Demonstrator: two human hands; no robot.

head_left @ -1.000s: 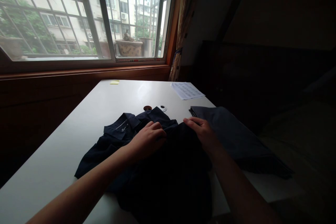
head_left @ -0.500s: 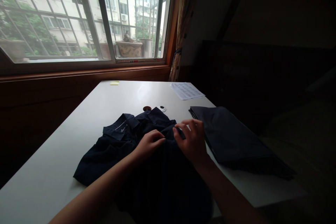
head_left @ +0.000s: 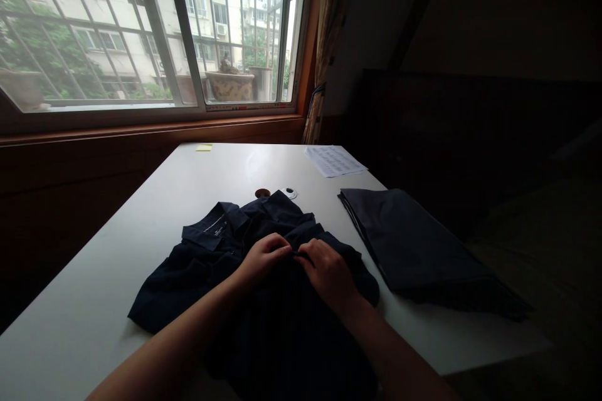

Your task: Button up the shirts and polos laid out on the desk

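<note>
A dark navy collared shirt (head_left: 207,250) lies spread on the white table (head_left: 155,200), collar toward the window. My left hand (head_left: 261,258) and my right hand (head_left: 327,272) meet at the middle of the shirt, fingers curled and pinching the fabric near its front placket. The fingertips of both hands nearly touch. What lies between them is too dark to make out beyond cloth.
A folded dark grey garment (head_left: 414,250) lies at the table's right edge. Printed paper (head_left: 335,161) and a yellow sticky note (head_left: 204,148) sit at the far side. Two small round things (head_left: 276,193) lie just beyond the collar. A barred window (head_left: 141,31) fills the back.
My right hand has moved left from the shirt's right edge to its middle, carrying fabric over. It now meets my left hand, which has barely shifted.
</note>
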